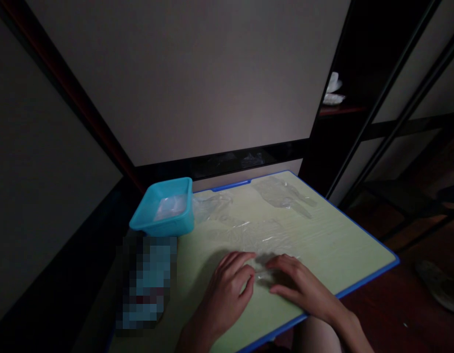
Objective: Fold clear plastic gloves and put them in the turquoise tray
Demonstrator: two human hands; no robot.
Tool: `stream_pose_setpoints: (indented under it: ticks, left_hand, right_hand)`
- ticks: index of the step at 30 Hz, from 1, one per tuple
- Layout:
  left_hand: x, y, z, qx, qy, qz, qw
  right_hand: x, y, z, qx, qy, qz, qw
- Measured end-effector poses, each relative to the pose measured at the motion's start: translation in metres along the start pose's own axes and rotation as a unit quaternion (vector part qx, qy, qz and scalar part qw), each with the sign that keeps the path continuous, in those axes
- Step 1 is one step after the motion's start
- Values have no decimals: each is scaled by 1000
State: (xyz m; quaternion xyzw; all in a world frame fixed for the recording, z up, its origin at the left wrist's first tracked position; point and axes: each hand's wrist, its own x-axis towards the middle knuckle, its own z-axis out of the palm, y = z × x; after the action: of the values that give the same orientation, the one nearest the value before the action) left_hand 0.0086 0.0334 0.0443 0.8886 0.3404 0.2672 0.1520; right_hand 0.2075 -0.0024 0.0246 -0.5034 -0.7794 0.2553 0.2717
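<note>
A thin clear plastic bag [265, 238] lies spread and wrinkled on the pale yellow-green table [333, 240]. At its near edge is my left hand [232, 279], thumb and index fingertip pinched together on the plastic. My right hand [295, 279] rests just to the right, its thumb and fingers apart, with fingertips close to the same edge. A strip of plastic shows in the gap between both hands. Farther back on the table lies another flat clear piece shaped like a plastic glove [283, 193].
A turquoise basket [162, 228] with whitish plastic inside stands at the table's back left, crumpled clear plastic [212, 203] beside it. A blurred-out bluish item [149, 279] lies in front. Cabinet panels [219, 83] rise behind. A dark chair [403, 196] stands right.
</note>
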Motion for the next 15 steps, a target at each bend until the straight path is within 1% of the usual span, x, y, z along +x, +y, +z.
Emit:
stream_pose_setpoints:
  ticks: [3, 6, 10, 15]
  left_hand:
    - [14, -7, -2, 8, 18, -14, 1000]
    - [23, -18, 1, 22, 18, -37, 999]
    - [27, -31, 10, 41, -6, -79, 996]
    - [27, -40, 15, 86, -22, -115, 989]
  right_hand:
    - [1, 8, -5, -21, 12, 19, 1000]
    - [6, 19, -10, -31, 29, 43, 998]
    - [11, 32, -17, -26, 41, 67, 997]
    - [13, 44, -21, 7, 49, 79, 996]
